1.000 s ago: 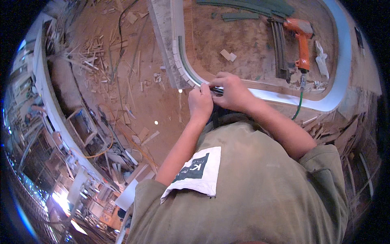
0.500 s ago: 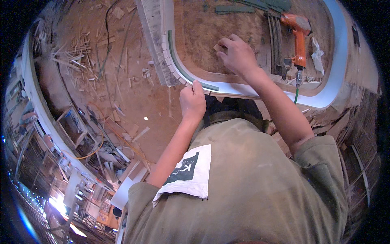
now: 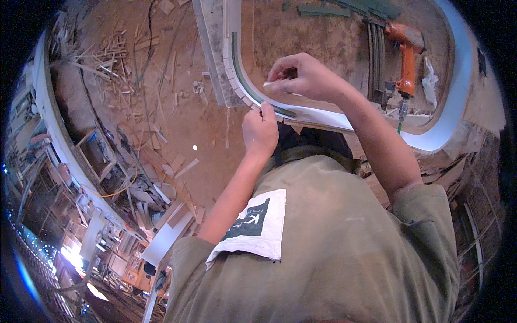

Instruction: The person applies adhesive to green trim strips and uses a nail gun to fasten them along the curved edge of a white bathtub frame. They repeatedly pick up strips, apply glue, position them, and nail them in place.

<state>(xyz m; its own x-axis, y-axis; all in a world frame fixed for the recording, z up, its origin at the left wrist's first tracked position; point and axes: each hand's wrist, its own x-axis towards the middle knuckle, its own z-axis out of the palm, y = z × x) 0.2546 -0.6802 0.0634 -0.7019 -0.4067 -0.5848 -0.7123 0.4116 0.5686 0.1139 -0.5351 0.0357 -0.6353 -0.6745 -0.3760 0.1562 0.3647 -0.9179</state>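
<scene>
In front of me curves a white-faced frame, with small wooden blocks along the outer side of its left bend. A dark green strip follows the inside of that bend. My left hand grips the rim at the strip's near end, thumb on top and fingers curled at the outer side. Above the frame's inner edge, my right hand is closed, with thumb and fingertips pinching a small pale piece. What that piece is made of cannot be told.
Inside the frame lie an orange air-powered tool with a green hose, dark long bars, crumpled white plastic and green strips. Wood scraps litter the floor at left. Another long curved white panel stands beyond.
My right hand has moved left and slightly down toward the bend, its small piece now near the green strip. My left hand stays on the rim. The view has shifted slightly.
</scene>
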